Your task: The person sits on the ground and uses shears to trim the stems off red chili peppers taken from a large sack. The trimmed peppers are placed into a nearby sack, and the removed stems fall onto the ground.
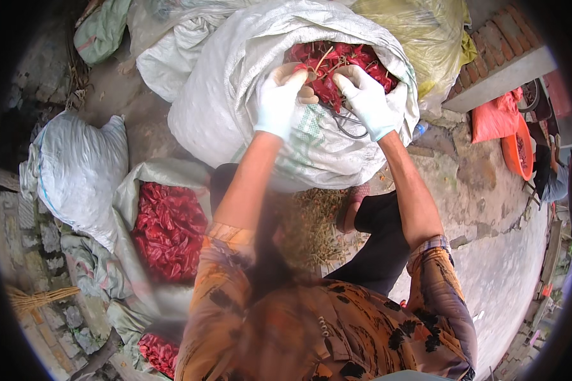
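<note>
A large white woven sack (209, 90) stands before me with its mouth rolled down, and dried red chili peppers (331, 90) with pale stems fill the opening. Over the peppers, my left hand (279, 97), in a white glove with tan fingertips, pinches a red chili pepper (301, 67) between thumb and fingers. My right hand (369, 100), gloved alike, is at the right of the opening. Its thumb and forefinger come together close to the peppers; whether they grip one is unclear. Below its palm a dark loop (352, 135), perhaps a scissors handle, rests against the sack.
An open sack of red stemless peppers (169, 231) stands at left, beside a full white sack (83, 166). Plant scraps (317, 224) litter the ground between my legs. Rightward are a brick-topped ledge (500, 71), a red bag (495, 121), an orange basin (517, 150) and another person (553, 178).
</note>
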Available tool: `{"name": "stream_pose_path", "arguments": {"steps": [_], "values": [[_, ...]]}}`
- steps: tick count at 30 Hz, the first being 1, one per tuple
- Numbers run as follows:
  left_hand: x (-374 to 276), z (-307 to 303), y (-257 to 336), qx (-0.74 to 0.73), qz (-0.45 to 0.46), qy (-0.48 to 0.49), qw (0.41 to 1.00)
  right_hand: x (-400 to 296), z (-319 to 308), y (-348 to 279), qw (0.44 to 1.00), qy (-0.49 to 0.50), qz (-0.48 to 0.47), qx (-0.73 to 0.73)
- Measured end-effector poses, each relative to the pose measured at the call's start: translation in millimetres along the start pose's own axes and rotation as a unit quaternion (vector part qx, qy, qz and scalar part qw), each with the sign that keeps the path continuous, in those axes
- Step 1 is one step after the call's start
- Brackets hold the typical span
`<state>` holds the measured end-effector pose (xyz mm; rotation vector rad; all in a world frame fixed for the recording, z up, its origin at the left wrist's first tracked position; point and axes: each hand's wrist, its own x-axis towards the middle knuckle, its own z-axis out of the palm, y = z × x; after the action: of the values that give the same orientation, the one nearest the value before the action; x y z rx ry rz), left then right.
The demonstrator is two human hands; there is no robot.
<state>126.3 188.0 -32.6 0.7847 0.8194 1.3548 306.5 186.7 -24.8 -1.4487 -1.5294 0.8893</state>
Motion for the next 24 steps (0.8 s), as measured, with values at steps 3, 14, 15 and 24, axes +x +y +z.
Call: {"name": "stream_pose_path", "arguments": {"steps": [3, 14, 15, 24], "values": [[-2.7, 3.6, -0.6, 0.015, -0.016, -0.021, 1.0, -9.7, 5.1, -13.5, 0.997, -0.042, -0.056, -0.016], [-6.1, -5.8, -4.3, 0.008, -0.086, -0.106, 0.991, -9.0, -0.9, -13.9, 0.98, -0.106, -0.13, -0.105], [-6.0, -5.1, -2.9, -0.005, -0.096, -0.114, 0.989, -8.6, -3.0, -13.1, 0.989, -0.12, -0.077, -0.025], [-6.9, -6.7, -4.7, -0.087, -0.123, -0.127, 0.98, -11.9, -3.8, -16.6, 0.984, -0.11, -0.029, 0.139]]}}
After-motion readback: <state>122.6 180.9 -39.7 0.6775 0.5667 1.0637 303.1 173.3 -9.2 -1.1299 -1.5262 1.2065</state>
